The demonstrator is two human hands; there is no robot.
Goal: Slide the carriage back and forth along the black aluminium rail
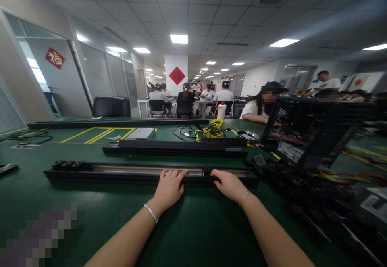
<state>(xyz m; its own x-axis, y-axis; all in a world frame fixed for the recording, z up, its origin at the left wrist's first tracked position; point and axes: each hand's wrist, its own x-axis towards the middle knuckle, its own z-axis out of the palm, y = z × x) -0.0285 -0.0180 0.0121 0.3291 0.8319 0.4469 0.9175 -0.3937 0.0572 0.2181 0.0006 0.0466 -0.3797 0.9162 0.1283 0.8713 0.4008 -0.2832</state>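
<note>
A long black channel rail [121, 177] with a shiny metal inner strip lies crosswise on the green table [99, 218]. My left hand [169, 187] is closed over its near wall near the middle, fingertips inside and thumb on the front. To the right, my right hand [230, 184] has its thumb and fingers closed at a small black part [207, 170], which sits in the channel. The part's exact kind is too dark to make out. Several similar dark parts [68, 165] sit in the channel's left end.
Behind lies another black rail [175, 148], with a flat grey box [141, 133], cables and a metal bowl [247, 135] beyond. An open black computer case [314, 130] stands right, near many dark parts [314, 194]. A co-worker [256, 107] sits behind the case.
</note>
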